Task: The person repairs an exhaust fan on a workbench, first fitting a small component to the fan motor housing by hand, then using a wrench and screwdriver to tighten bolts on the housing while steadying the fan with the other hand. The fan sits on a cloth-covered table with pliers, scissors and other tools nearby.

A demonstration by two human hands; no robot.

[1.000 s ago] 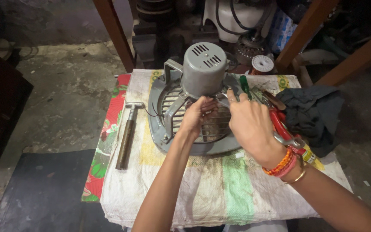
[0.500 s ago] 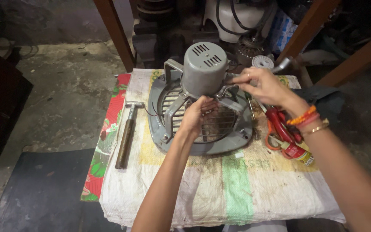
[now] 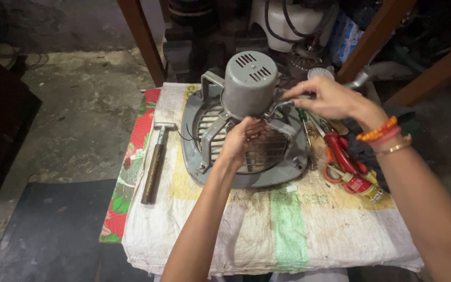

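A grey exhaust fan [image 3: 244,172] lies flat on a sack-covered table, its round motor housing [image 3: 250,83] pointing up. My left hand [image 3: 244,138] grips one of the fan's support arms just below the motor, over the wire grille. To the right of the motor, my right hand [image 3: 330,96] is closed around a thin metal spanner [image 3: 358,80]. One end of the spanner reaches the motor's right side. The other end sticks out past my knuckles.
A hammer [image 3: 155,162] lies left of the fan on the sack [image 3: 288,230]. Red-handled pliers [image 3: 340,151], a small can [image 3: 365,187] and a dark cloth sit at the right. A floral cloth [image 3: 126,188] hangs at the left edge. Wooden posts [image 3: 142,42] and machine parts stand behind.
My right hand has lifted away from the tools at the right and come up to the motor's right side with a spanner in it. My left hand has stayed on the fan.
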